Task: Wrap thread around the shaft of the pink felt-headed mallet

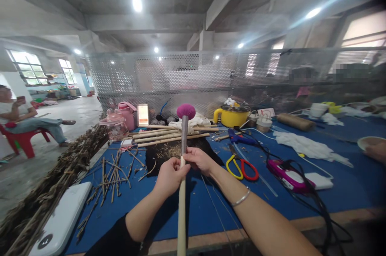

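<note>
My left hand is wrapped round a long pale wooden stick that stands nearly upright over the blue table. The stick's upper part is wound in grey-purple material and ends in a round magenta ball head. My right hand, with a silver bracelet on the wrist, pinches the stick just above the left hand, where the wrapping begins. Behind the hands lie a dark patch of fibre scraps and several bamboo sticks.
Yellow-and-red scissors, a magenta tool with black cable, a yellow pot, pink jugs, white cloth and loose twigs cover the table. A white scale sits at the left edge. A person sits on a red chair far left.
</note>
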Demonstrator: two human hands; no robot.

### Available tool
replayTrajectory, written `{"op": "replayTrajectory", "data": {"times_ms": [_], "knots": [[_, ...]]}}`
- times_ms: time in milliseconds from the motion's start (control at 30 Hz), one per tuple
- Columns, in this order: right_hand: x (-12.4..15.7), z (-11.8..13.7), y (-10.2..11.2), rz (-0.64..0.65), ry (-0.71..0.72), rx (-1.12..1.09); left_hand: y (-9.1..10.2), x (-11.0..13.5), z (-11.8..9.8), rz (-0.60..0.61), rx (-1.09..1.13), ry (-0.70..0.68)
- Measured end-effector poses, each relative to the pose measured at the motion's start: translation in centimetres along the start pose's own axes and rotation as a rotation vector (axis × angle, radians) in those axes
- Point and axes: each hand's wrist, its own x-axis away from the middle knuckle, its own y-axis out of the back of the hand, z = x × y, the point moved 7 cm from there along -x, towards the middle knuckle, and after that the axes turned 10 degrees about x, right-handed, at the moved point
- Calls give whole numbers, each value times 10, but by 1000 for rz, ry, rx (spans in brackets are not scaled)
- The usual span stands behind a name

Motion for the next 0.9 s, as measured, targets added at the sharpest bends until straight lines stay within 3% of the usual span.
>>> {"op": "replayTrajectory", "data": {"times_ms": [167,367,600,767,900], "knots": [[3,0,1,67,-31,-61,-8,3,-2,141,242,166],[3,-1,0,8,-50,-44,-15,10,-1,315,408,356],[1,2,-1,-45,-32,65,3,0,7,150,-8,172],[0,0,2,-62,-19,77,3,0,6,180,64,182],[1,-2,3,-32,-40,5,-5,4,5,276,256,294]]}}
